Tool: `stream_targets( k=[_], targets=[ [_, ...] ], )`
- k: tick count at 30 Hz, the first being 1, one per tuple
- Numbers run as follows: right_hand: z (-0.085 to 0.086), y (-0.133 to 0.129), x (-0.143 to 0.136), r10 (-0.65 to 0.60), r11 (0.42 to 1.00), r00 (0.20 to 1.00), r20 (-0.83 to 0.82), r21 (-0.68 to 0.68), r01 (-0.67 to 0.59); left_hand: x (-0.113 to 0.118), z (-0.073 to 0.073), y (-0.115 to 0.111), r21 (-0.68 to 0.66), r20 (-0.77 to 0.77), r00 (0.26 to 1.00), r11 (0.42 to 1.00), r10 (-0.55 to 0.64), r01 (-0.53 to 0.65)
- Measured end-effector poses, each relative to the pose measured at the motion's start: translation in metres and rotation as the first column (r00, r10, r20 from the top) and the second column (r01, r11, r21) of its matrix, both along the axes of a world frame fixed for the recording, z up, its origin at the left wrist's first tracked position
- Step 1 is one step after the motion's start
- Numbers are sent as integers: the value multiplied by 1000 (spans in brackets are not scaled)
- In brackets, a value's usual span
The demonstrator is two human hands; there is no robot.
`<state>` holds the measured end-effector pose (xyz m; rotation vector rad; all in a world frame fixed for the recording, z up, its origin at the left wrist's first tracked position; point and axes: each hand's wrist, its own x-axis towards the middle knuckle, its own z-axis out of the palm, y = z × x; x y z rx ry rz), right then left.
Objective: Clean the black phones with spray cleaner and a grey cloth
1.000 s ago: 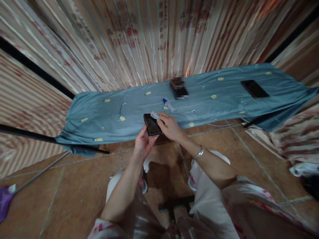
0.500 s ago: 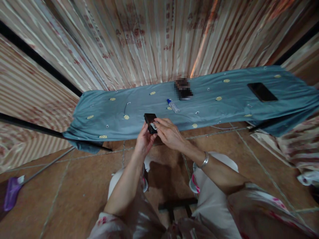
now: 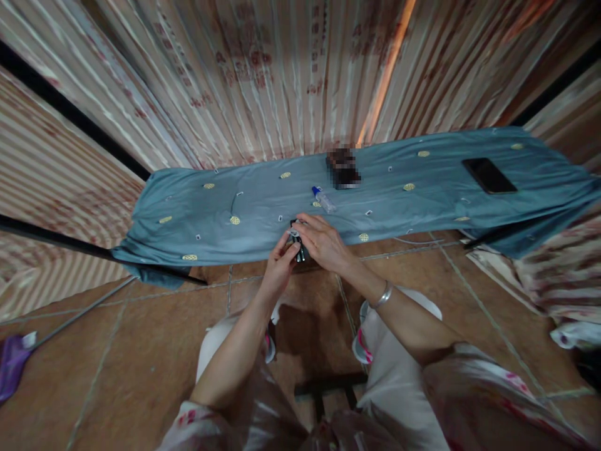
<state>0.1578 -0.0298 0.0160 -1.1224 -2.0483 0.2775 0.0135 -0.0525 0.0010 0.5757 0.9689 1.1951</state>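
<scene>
1. Left hand (image 3: 280,260) and right hand (image 3: 323,243) meet over the near edge of the bench (image 3: 258,207). The left pinches a small black object (image 3: 301,252) between thumb and fingers; the right has its fingers bent together over a pale cloth (image 3: 293,232), holding it against that object.
2. Between the hands, the black object is tilted and mostly covered by fingers, with bright streaks along its lower part. Its exact kind cannot be told.
3. Just beyond the right hand, a clear bottle (image 3: 325,201) with a blue cap (image 3: 316,190) lies on its side, the cap end pointing away and to the left.
4. Farther out, behind the bottle, sits a dark box-like item (image 3: 345,172), blurred by pixelation.
5. Well apart to the right of the hands, a black smartphone (image 3: 489,175) lies flat near the right end of the bench.
6. Under these things, a blue-green cloth with yellow oval prints covers the bench and hangs in folds at both ends.
7. Nearer the body, a silver bracelet (image 3: 384,294) circles the right wrist; below are tiled floor (image 3: 159,351) and a dark metal frame (image 3: 328,385) between the legs.
8. Beyond the bench hangs a striped curtain (image 3: 263,81) with reddish prints.
</scene>
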Motion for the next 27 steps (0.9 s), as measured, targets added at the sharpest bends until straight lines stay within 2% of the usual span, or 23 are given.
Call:
stream_targets(
  k=[3, 10, 20, 24, 27],
  targets=[
    [0, 0, 1, -6, 1000, 999, 33, -4, 6, -2, -4, 2, 22, -78, 997, 1000, -1, 3],
    [-2, -11, -5, 84, 996, 995, 51, -15, -83, -13, -11, 11, 110, -157, 987, 994, 24, -7],
    [-4, 4, 11, -13, 1000, 1000, -8, -14, 13, -4, -10, 4, 156, -261, 965, 987, 15, 27],
    [-4, 2, 10, -14, 1000, 1000, -19, -22, 14, -6, -13, 7, 161, -321, 947, 986, 23, 31],
    [-4, -3, 3, 27, 999, 1000, -6, -20, -27, -11, -15, 12, 159, -283, 958, 987, 55, -10]
  ],
)
